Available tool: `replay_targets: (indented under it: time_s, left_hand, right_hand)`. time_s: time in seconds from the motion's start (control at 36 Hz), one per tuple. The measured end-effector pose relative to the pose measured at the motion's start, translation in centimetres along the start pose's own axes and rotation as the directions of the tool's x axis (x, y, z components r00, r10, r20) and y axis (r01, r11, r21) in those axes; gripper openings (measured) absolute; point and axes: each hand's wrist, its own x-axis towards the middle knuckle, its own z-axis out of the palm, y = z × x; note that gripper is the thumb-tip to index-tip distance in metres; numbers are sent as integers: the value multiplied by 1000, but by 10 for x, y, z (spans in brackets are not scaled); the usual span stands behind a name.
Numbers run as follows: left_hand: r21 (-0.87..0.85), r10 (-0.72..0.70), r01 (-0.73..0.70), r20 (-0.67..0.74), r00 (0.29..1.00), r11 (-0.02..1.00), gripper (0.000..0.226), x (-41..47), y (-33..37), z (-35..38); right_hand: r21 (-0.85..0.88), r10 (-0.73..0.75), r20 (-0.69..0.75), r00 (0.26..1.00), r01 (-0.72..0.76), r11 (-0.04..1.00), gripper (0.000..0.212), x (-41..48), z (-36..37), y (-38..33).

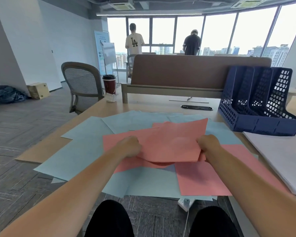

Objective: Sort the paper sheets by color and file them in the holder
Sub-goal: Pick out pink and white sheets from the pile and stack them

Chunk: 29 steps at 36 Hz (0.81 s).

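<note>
Two grips clench the thin stack of pink paper sheets (169,142): the left grip (129,146) on its left edge and the right grip (209,145) on its right edge, holding it just above matte light-blue sheets (85,151) and a single pink sheet (212,178) spread flat on the pale wooden bench (143,103). The dark blue plastic holder (260,103), with lattice walls and upright compartments, stands at the far right of the bench, well apart from the stack, behind a white paper pile (280,156).

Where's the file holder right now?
Head view: the blue file holder stands at the far right of the desk, by the brown divider's right end, just beyond the white paper stack.
</note>
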Motion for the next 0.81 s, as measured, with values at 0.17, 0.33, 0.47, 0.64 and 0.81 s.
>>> replay_targets:
  time_s: [0.17, 0.33, 0.47, 0.64, 0.81]
  left_hand:
    - [32, 38, -37, -36, 999, 999, 27, 10, 2, 4]
    - [67, 70, -67, -32, 997, 995, 38, 31, -1, 12]
    - [86, 83, -76, -78, 994, 993, 38, 47, 4, 11]
    - [158, 46, -39, -41, 998, 987, 35, 70, 8, 5]
    - [231, -33, 49, -73, 997, 972, 60, 84, 12, -4]
  right_hand:
    - [-8, -26, -62, 998, 25, 1000, 18, 21, -8, 4]
    - [-153, -90, 45, 995, 96, 984, 15, 32, -18, 9]
    - [-305, -213, 30, 977, 212, 928, 15, 37, -20, 3]
    - [-482, -342, 28, 939, 313, 818, 15, 45, -9, -8]
    - [-658, -361, 43, 932, 298, 692, 17, 59, 2, -14]
